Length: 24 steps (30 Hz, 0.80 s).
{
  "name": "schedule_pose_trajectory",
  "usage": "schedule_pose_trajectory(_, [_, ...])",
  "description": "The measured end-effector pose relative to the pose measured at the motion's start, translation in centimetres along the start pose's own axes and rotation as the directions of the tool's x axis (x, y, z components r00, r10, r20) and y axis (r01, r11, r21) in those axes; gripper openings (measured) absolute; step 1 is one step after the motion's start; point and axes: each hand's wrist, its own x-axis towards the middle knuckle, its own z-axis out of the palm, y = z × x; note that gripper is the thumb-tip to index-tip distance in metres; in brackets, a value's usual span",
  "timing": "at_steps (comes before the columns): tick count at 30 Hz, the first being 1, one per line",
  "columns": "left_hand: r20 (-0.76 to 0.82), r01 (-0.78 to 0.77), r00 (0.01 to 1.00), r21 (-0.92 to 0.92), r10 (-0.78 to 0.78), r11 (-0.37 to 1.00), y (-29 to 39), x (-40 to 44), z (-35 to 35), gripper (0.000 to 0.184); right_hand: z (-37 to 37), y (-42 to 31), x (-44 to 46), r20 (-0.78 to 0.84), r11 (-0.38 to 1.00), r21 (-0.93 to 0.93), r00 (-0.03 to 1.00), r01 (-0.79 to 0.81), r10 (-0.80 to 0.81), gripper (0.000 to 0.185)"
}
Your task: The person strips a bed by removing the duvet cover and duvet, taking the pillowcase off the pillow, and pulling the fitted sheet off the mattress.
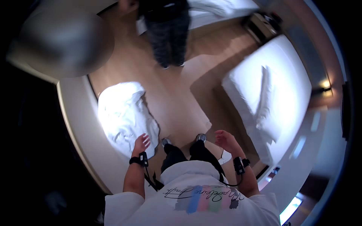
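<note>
My left hand point(142, 141) hangs in front of me with its fingers apart and nothing in them. In the view it overlaps the edge of a crumpled white heap of bedding point(126, 111) on the floor; I cannot tell whether they touch. My right hand point(225, 139) is raised on the other side of my body, fingers loosely bent and holding nothing. Nearest to it is the bed point(286, 71) with a white sheet. A long, folded or bunched white piece point(265, 98) lies across that bed.
Another person point(166, 34) in dark clothes stands ahead on the wood floor point(171, 90). Behind them is a second white bed point(203, 17). A small nightstand point(260, 26) stands between the beds. A blurred round shape point(68, 41) covers the upper left. A wall lamp point(326, 89) glows at right.
</note>
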Motion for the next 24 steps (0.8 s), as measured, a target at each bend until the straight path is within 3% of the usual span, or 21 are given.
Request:
schedule_pose_trajectory(5, [0.137,0.146,0.971,0.304,-0.195,0.941,-4.0,3.7,15.1,0.027,-11.8,0.1,-6.5,-0.157,0.944,0.208,0.961,0.256,-0.226,0.018])
schedule_pose_trajectory(7, [0.225,0.113,0.95,0.393,-0.214,0.912,-6.6,4.4,21.6,0.027,-18.0,1.8,-9.2,-0.2,0.877,0.313,0.928,0.364,-0.314,0.022])
schedule_pose_trajectory(9, [0.208,0.139,0.944,0.453,-0.257,0.881,-9.6,6.2,28.2,0.022,-23.5,2.6,-12.3,-0.322,0.827,0.351,0.886,0.44,-0.335,0.022])
schedule_pose_trajectory(12, [0.25,0.108,0.915,0.605,-0.317,0.789,-15.8,7.8,38.0,0.023,-30.4,5.0,-17.5,-0.553,0.724,0.421,0.788,0.546,-0.273,0.02])
schedule_pose_trajectory(15, [0.295,0.083,0.859,0.727,-0.419,0.682,-21.7,8.1,47.2,0.023,-35.4,7.9,-21.9,-0.654,0.514,0.49,0.687,0.704,-0.317,0.02])
schedule_pose_trajectory(20, [0.338,-0.001,0.724,0.872,-0.602,0.489,-29.1,4.5,61.6,0.026,-40.4,10.9,-25.1,-0.764,0.292,0.543,0.607,0.788,-0.218,0.019])
schedule_pose_trajectory(22, [0.297,-0.04,0.753,0.911,-0.587,0.41,-30.7,5.4,66.0,0.027,-41.5,10.7,-24.5,-0.788,0.256,0.564,0.604,0.785,-0.116,0.02])
schedule_pose_trajectory(24, [0.278,-0.108,0.78,0.942,-0.561,0.318,-31.5,6.9,70.1,0.031,-43.2,10.6,-22.9,-0.766,0.195,0.604,0.631,0.773,-0.127,0.021])
